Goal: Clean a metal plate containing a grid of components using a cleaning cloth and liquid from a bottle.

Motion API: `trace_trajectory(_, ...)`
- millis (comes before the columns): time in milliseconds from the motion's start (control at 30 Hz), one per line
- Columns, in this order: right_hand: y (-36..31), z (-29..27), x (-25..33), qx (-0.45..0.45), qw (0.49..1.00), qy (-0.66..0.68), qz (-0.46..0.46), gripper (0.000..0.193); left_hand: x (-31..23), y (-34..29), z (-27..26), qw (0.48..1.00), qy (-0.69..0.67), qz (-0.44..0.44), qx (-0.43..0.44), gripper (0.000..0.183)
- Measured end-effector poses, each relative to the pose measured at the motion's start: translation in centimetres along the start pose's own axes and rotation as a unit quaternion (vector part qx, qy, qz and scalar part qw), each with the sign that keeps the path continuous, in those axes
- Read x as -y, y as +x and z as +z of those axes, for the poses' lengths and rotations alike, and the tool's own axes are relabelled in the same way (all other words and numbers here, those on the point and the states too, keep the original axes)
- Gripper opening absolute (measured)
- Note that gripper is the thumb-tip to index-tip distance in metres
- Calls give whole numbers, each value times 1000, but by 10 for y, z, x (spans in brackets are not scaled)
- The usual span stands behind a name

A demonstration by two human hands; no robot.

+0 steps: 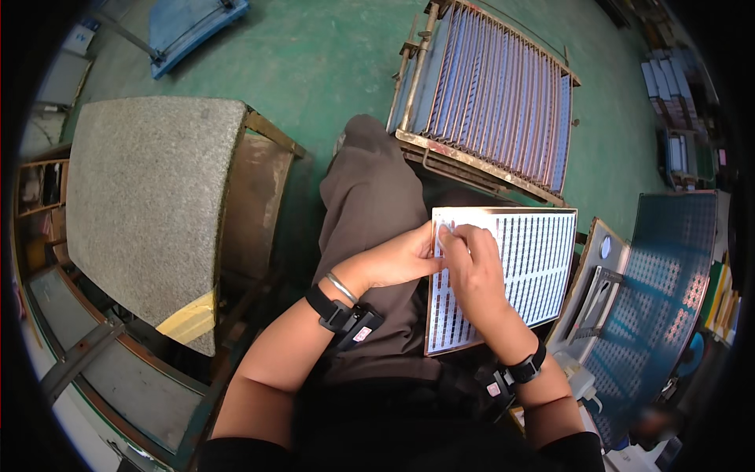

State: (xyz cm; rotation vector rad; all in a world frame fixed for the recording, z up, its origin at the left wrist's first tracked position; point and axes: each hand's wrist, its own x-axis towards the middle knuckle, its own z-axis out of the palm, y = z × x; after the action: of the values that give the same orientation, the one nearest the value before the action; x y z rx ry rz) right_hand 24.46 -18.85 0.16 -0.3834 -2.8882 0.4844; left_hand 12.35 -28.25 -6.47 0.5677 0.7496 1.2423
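A flat rectangular panel (535, 267) with a copper-coloured rim lies tilted across my lap. Its white face carries many rows of small dark marks. My left hand (403, 258) grips the panel's left edge, near the upper corner; the thumb and part of the fingers are hidden by the edge and my other hand. Over the upper left of the face is my right hand (476, 271), its thumb and fingertips pinched together close to the surface. Whatever is between those fingertips is too small to make out.
Ahead stands a metal rack (487, 94) packed with upright panels. A grey-topped table (157, 189) is to my left, with yellow tape at its near corner. On the right lean a dark perforated sheet (657, 291) and a beige board (590, 287). A blue platform cart (193, 31) sits far left.
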Motion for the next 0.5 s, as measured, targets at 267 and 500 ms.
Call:
trace_trajectory(267,-9,2,1,-3,1000,-11,7,33,1,-1,0,1000,-26,3,5,61)
trace_trajectory(500,-10,5,1,-54,997,29,43,32,2,-1,-4,1000,-20,-18,7,60)
